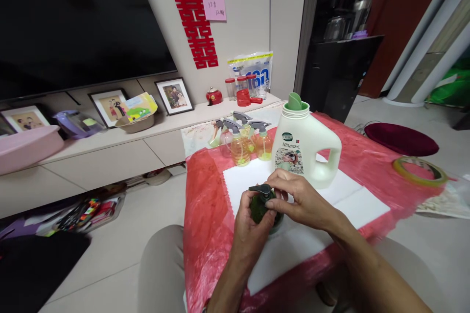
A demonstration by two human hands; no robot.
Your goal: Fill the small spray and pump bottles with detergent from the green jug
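A small dark green spray bottle [259, 209] with a grey trigger head stands on a white cloth [352, 196] near the table's front edge. My left hand [249, 227] is wrapped round the bottle's body. My right hand [299, 198] pinches the bottle's neck, just under the spray head. Behind them stands a big pale green detergent jug [306, 144] with a green spout and a side handle. Several small clear spray bottles [242, 144] with yellowish liquid are grouped at the table's far edge.
The low table has a red cover [205, 215]. A roll of tape [418, 170] lies at its right end. A long shelf [110, 139] with photo frames, jars and a red pot runs along the wall. A dark red cushion [400, 138] lies on the floor.
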